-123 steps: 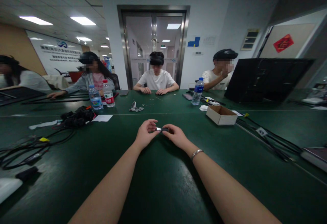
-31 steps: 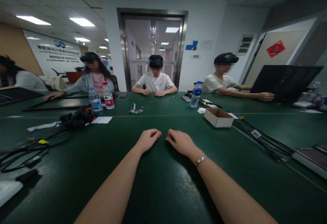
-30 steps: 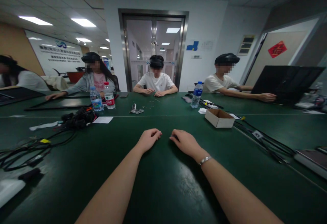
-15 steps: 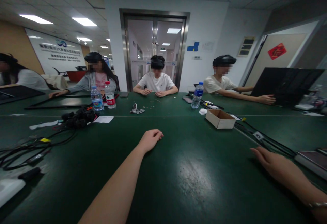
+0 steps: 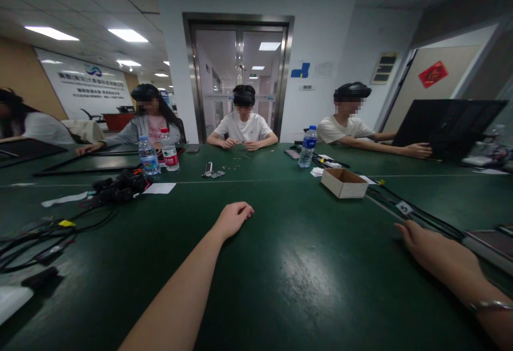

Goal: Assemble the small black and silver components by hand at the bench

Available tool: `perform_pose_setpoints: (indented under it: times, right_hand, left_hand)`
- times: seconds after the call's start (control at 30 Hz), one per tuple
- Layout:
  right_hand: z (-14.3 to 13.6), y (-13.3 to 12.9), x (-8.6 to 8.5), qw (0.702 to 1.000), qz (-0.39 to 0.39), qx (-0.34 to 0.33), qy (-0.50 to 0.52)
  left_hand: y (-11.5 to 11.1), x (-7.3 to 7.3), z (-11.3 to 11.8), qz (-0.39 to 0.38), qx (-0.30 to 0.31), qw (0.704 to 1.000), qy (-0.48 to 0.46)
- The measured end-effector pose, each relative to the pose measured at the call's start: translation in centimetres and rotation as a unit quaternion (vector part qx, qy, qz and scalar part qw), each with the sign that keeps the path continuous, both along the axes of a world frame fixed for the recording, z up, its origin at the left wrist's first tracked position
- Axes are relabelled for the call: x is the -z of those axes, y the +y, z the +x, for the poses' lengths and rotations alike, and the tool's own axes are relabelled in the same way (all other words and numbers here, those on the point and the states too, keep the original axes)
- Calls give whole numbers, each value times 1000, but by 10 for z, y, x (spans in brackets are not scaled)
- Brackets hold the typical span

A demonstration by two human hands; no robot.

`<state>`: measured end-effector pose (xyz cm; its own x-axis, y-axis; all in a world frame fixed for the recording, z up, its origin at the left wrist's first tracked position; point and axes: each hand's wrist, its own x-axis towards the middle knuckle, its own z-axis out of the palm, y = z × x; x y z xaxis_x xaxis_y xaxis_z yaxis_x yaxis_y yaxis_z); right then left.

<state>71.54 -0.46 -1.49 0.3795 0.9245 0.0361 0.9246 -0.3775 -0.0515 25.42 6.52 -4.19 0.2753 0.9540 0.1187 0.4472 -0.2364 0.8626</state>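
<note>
My left hand (image 5: 234,219) rests on the green table (image 5: 276,297) near the middle, its fingers curled loosely inward and nothing visible in them. At the right, my right hand (image 5: 436,252) is beside a bundle of black cables (image 5: 425,220) that carries a white tag marked 5 (image 5: 404,208). Most of its fingers are hidden behind the back of the hand, so I cannot make out whether it holds anything. A bracelet (image 5: 491,305) circles the right wrist. Beyond that hand stands a small open cardboard box (image 5: 343,183).
Two bottles (image 5: 149,156) (image 5: 169,150) and tangled black gear (image 5: 120,186) stand at the left, another bottle (image 5: 308,147) at centre right. Small metal pieces (image 5: 213,171) lie ahead. Several people in headsets sit opposite; one holds a large black panel (image 5: 444,129).
The whole view has shifted slightly left. My right hand has moved a little up and tilted, showing more of its bracelet. My left hand stays on the table.
</note>
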Motion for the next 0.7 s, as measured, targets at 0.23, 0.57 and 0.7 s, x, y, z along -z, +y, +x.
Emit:
perform_pose_setpoints:
  times: [0.23,0.57,0.7]
  right_hand:
    - [2,-1,4,1000,23,21,-2]
    - [-2,-11,-8,998,13,65,5]
    - [-4,-10,-9,997,19,80,5]
  left_hand:
    - [0,1,-1,13,2,1000,2]
    - [-17,-10,-24,88,-40,978,186]
    - [-38,-19,-98,121,-159,866,458]
